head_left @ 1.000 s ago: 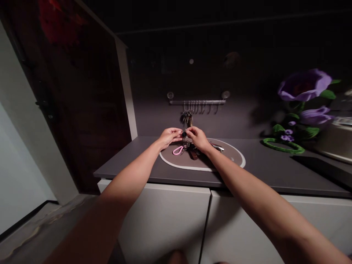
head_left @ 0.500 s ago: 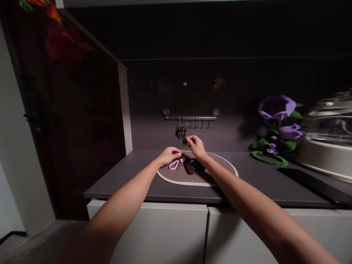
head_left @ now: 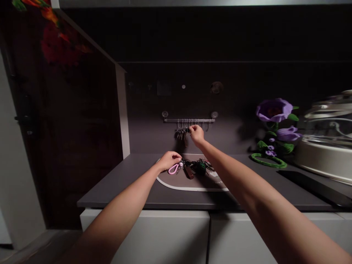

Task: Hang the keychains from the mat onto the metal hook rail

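Note:
A clear rail (head_left: 189, 120) with several hooks is fixed to the back wall, and keys (head_left: 180, 132) hang from its left part. My right hand (head_left: 197, 134) is raised just under the rail, fingers pinched on keys close to the hooks; a brown tag (head_left: 186, 141) dangles beside it. Low over the mat (head_left: 176, 183), my left hand (head_left: 169, 160) is closed, its fingertips pressed together by the pile; what is between them I cannot make out. Under it lies a pink loop strap (head_left: 173, 168). A brown strap (head_left: 189, 172) and a dark fob with green marks (head_left: 201, 168) lie nearby.
To the right stand purple artificial flowers (head_left: 275, 110) with a green ring base (head_left: 268, 160). A cream domed container (head_left: 324, 154) and a flat black object (head_left: 310, 187) are at the far right. A dark overhead panel (head_left: 192, 33) hangs above; a door (head_left: 74, 146) is left.
My right hand has risen from below the hanging keys to just under the rail, carrying keys up. My left hand stays by the pile. The view has shifted slightly.

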Tool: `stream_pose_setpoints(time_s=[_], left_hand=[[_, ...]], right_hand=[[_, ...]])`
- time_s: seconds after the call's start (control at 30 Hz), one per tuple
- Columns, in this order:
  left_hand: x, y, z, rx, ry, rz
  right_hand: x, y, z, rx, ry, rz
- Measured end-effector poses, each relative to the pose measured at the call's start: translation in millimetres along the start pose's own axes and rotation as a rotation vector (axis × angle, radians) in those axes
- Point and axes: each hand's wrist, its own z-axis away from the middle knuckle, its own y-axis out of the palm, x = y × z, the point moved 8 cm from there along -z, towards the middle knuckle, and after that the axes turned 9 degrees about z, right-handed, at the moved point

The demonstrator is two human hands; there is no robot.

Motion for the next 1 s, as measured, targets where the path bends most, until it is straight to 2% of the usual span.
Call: stream_pose_setpoints(time_s=[0.27,0.57,1.0], left_hand=[[-2.1,-2.1,-0.7,-0.019,0.004,-0.035],[-3.6,-4.0,-0.7,-0.050,-0.004,-0.024],[-3.8,-6.0,-1.1,-0.054,-0.004,-0.061]], right_hand=[[0.2,3.1,-13.1,-0.046,0.027,0.108],[-20.7,21.6,-26.5,-0.051,0.131,-0.001],[-41.0,28.4,-19.4,-0.006,0.194,-0.092]])
